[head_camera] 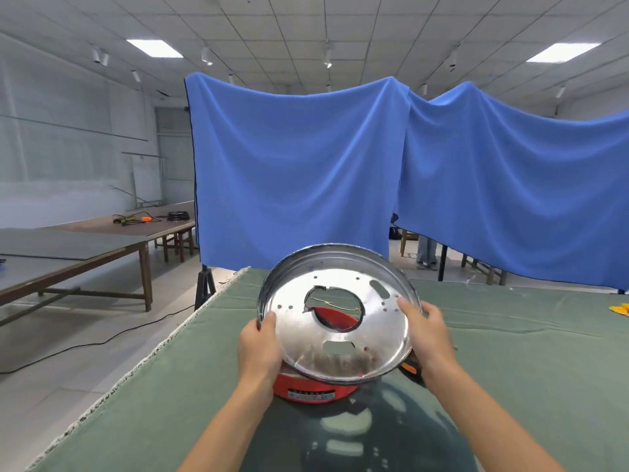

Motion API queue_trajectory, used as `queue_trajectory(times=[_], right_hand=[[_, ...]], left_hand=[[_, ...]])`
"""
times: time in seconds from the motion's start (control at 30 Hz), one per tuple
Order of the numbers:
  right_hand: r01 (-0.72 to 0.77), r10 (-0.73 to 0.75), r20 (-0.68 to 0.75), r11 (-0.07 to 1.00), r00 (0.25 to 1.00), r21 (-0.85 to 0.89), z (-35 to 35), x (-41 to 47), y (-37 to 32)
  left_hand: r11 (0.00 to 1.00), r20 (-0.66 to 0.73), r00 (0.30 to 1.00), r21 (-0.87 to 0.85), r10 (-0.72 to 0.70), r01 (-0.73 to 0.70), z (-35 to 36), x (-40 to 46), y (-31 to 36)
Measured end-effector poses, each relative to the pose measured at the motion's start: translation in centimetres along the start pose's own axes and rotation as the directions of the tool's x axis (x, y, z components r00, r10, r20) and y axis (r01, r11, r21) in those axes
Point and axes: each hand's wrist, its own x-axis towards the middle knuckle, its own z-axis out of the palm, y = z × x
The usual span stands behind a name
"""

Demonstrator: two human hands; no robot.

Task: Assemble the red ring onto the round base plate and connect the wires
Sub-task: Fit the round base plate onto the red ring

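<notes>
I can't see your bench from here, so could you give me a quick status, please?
Left hand and right hand grip metal plate by its rim, tilted up. Red ring underneath on green cloth. Nothing in the way.

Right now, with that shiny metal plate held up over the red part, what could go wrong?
1. The round base plate is tilted and held only at its rim by the left hand and right hand; it could slip onto the red ring.
2. A thin wire crosses the plate's central hole; it might snag or get pinched as the parts meet.
3. The rim and the jagged hole edge look thin, so the fingers could be nicked.
</notes>
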Motion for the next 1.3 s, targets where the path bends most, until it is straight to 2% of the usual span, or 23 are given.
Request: queue_trajectory(times=[0.07, 0.1, 0.17, 0.23, 0.27, 0.33, 0.4, 0.5, 0.57, 0.67, 0.83, 0.97, 1.07, 1.1, 1.17, 1.23, 1.3], right_hand=[[0.201, -0.224, -0.037, 0.928, 0.974, -0.314, -0.2, -0.1, 0.4], [0.309, -0.360, -0.032, 0.840, 0.932, -0.447, -0.3, -0.3, 0.7], [0.501, -0.600, 0.066, 0.596, 0.797, -0.628, 0.0, -0.4, 0.9], [0.611, -0.659, 0.243, 0.411, 0.712, -0.676, 1.0, -0.6, 1.0], [0.640, -0.629, 0.327, 0.366, 0.705, -0.675, 1.7, -0.6, 1.0], [0.680, -0.556, 0.442, 0.347, 0.704, -0.646, 3.6, -0.1, 1.2], [0.707, -0.492, 0.522, 0.349, 0.697, -0.615, 5.6, 1.2, 1.4], [0.702, -0.305, 0.635, 0.382, 0.710, -0.601, 8.5, 4.1, 1.8], [0.674, -0.219, 0.649, 0.394, 0.729, -0.624, 9.9, 6.0, 2.3], [0.639, -0.214, 0.612, 0.408, 0.761, -0.652, 11.1, 7.4, 3.3], [0.563, -0.162, 0.588, 0.563, 0.793, -0.605, 11.3, 7.7, 3.6], [0.565, -0.225, 0.539, 0.534, 0.812, -0.628, 10.3, 8.0, 2.7], [0.573, -0.304, 0.492, 0.541, 0.816, -0.616, 9.5, 8.2, 1.9], [0.570, -0.322, 0.477, 0.564, 0.818, -0.597, 9.2, 8.2, 1.7], [0.531, -0.340, 0.430, 0.696, 0.836, -0.483, 8.9, 8.3, 1.4], [0.446, -0.315, 0.386, 0.837, 0.867, -0.318, 8.8, 8.4, 1.1], [0.393, -0.284, 0.380, 0.885, 0.880, -0.250, 8.5, 8.5, 1.2]], left_hand=[[1.000, -0.009, 1.000, 0.019, -0.021, 0.021, -0.5, 0.5, -0.3], [0.999, -0.012, 1.000, 0.030, -0.028, 0.028, -0.7, 0.7, -0.5], [0.997, -0.027, 0.999, 0.053, -0.047, 0.049, -0.9, 1.4, -0.7], [0.996, -0.044, 0.997, 0.070, -0.057, 0.060, -0.9, 2.2, -0.8], [0.995, -0.049, 0.997, 0.074, -0.059, 0.063, -0.8, 2.6, -0.8], [0.995, -0.039, 0.997, 0.069, -0.063, 0.066, -0.3, 3.6, -0.7], [0.996, -0.029, 0.998, 0.069, -0.057, 0.059, 0.3, 4.7, -0.8], [0.990, -0.044, 0.999, 0.140, 0.017, -0.010, 1.4, 6.8, -1.4], [0.974, -0.035, 0.997, 0.217, 0.068, -0.059, 2.0, 7.9, -2.2], [0.975, -0.013, 0.997, 0.213, 0.072, -0.067, 2.4, 8.8, -2.7], [0.992, 0.159, 0.987, 0.124, -0.002, -0.018, 0.4, 9.0, -2.5], [0.992, 0.032, 0.998, 0.115, 0.054, -0.057, -2.9, 9.5, -3.1], [0.978, -0.094, 0.991, 0.193, 0.092, -0.072, -4.4, 9.6, -4.1], [0.972, -0.121, 0.989, 0.225, 0.088, -0.059, -4.6, 9.4, -4.4], [0.962, -0.130, 0.991, 0.274, 0.046, -0.009, -4.7, 8.9, -5.0], [0.964, -0.061, 0.997, 0.261, -0.037, 0.051, -4.6, 8.4, -5.7], [0.963, 0.026, 0.995, 0.255, -0.097, 0.088, -4.3, 8.0, -6.1]])
